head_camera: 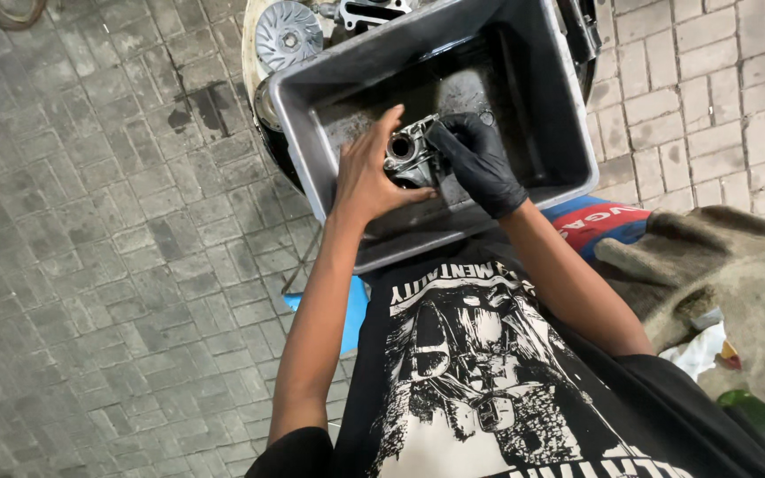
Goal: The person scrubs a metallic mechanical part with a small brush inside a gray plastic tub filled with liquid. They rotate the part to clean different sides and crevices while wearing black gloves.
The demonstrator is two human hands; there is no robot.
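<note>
Engine part: I see a small grey metal casting with a round bore [405, 152] lying low inside the tub, directly between my two hands.
Left hand: my bare left hand [367, 173] lies against the casting's left side, fingers stretched upward along it, thumb hooked under its lower edge; a loose, half-open hold.
Right hand: my right hand, in a black glove [475, 159], presses on the casting's right side with fingers curled; whether they close fully round it I cannot tell.
Tub: a grey rectangular plastic tub [568, 124], its floor dark and greasy.
Surroundings: a finned metal disc [287, 35] beyond the tub's far left corner; grey paving bricks [99, 265] below; a dirty rag [737, 265] to my right.
</note>
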